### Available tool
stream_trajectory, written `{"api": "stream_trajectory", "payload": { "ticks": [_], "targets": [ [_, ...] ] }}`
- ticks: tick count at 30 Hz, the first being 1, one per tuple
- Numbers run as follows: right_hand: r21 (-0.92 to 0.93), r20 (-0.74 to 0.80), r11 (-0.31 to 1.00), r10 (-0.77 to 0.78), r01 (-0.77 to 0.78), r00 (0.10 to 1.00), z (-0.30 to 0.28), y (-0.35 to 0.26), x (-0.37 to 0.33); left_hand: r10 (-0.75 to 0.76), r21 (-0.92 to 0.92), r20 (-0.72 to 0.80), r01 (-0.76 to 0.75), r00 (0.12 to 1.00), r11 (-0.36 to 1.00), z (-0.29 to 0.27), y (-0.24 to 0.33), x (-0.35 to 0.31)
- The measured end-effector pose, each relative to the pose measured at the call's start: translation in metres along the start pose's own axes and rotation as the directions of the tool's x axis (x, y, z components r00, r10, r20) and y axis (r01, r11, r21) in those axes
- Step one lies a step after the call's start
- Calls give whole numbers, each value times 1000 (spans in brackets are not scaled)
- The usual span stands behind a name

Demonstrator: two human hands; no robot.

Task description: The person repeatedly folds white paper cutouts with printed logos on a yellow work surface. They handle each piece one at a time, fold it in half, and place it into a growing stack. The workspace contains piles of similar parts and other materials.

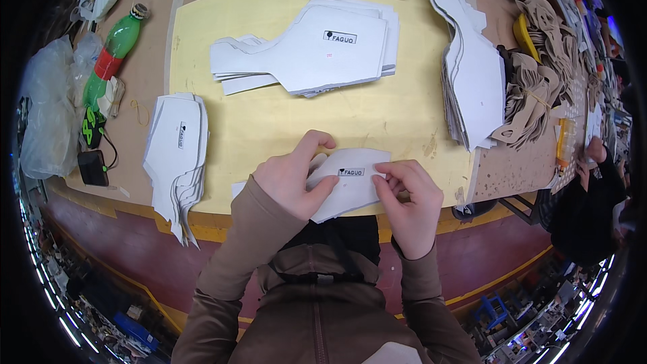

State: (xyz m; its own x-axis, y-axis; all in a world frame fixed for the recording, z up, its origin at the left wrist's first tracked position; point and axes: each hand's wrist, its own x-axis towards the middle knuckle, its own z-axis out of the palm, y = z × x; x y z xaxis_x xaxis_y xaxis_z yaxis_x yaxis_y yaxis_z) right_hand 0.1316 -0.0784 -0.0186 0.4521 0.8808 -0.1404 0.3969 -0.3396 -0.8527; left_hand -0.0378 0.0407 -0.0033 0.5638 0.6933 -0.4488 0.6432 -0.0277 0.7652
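A large pale yellow sheet [290,131] lies over the brown-covered table [151,47], bearing a broad stack of white, irregular cut pieces [306,54] beyond the hands. A narrower white stack [176,162] lies to the left, its lower end past the table edge, and a long white stack [475,81] to the right. Farther left are a green plastic bottle with a red band [121,39], a cloudy plastic bag [50,104] and a small black box [92,168]; bundled tan cut pieces [536,94] lie far right.

A single-looking white curved piece [354,197] is at the near table edge, between the hands. The right hand [412,192] closes thumb and forefinger narrowly on its right side. The left hand [286,175] covers its left end, thumb on top, forefinger arched; whether it grips beneath, I cannot tell.

A small dark-framed rectangular label [351,172] with a tree emblem and capitals marks this piece; matching labels show on the broad and narrower stacks. The broad stack also has a tiny pinkish mark, too small to read.
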Motion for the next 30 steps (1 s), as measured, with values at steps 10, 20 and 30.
{"api": "stream_trajectory", "payload": {
  "ticks": [10, 20, 30],
  "targets": [
    [-119, -61, 993, -7, 0, 998, 9, -5, -7, 22, 28, -39, -21, 999, 999, 5, 0, -2],
    [-86, 22, 990, -114, 116, 993, 7, 0, -6, 77, 114, -37, -72, 996, 991, 6, 1, -4],
    [-191, 23, 953, -235, 235, 972, 10, 0, -1, 100, 112, -125, -86, 987, 990, 11, 1, -8]
  ]
}}
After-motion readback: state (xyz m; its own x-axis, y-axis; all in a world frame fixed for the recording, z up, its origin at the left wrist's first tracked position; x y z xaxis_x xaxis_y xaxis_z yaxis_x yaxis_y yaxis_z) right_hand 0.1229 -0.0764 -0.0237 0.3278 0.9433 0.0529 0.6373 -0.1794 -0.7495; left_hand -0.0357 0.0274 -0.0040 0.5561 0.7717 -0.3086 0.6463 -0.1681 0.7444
